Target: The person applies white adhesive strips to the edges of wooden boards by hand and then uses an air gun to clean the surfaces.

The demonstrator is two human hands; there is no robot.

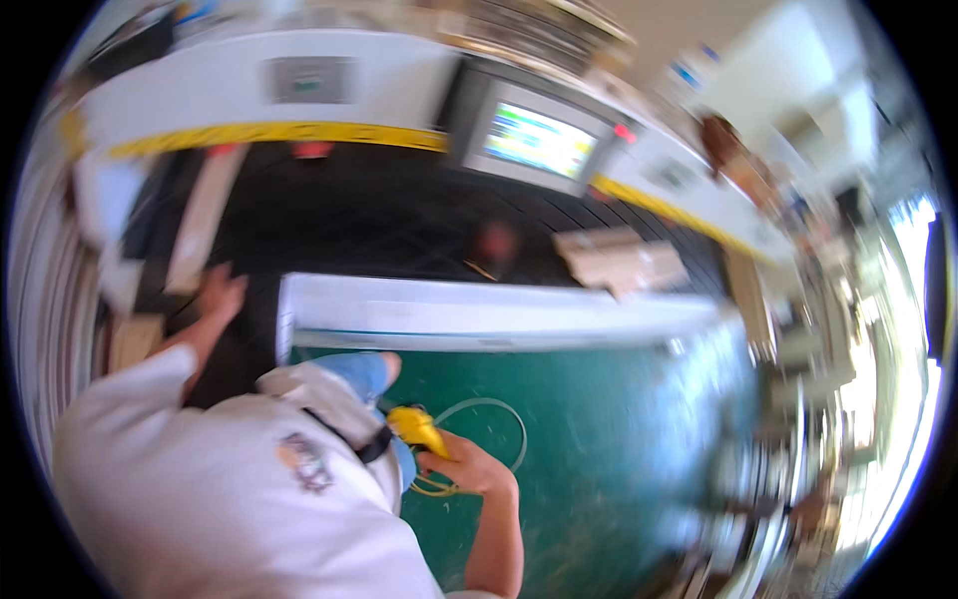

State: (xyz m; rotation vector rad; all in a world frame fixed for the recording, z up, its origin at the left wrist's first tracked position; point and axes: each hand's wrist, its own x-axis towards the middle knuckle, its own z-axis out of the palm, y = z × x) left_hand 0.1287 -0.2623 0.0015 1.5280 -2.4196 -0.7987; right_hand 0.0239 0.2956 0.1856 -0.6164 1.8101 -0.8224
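Note:
At the lower middle, my right hand (462, 465) is closed round a yellow hand tool (417, 429) that looks like an air blow gun. A thin pale hose (522, 429) loops beside it over the green floor. My left hand (222, 295) reaches out over the dark machine bed, its fingers apart, though blurred. Close to those fingers is the near end of a narrow light wooden strip (205, 220), which runs away toward the machine. Whether the fingertips touch the strip I cannot make out.
A white machine beam (399, 85) with a yellow edge strip crosses the far side, with a lit screen (539, 140). Brown board pieces (619, 260) lie on the dark bed (369, 210). A long white front rail (499, 309) borders the green floor (599, 429). Stacked panels stand right.

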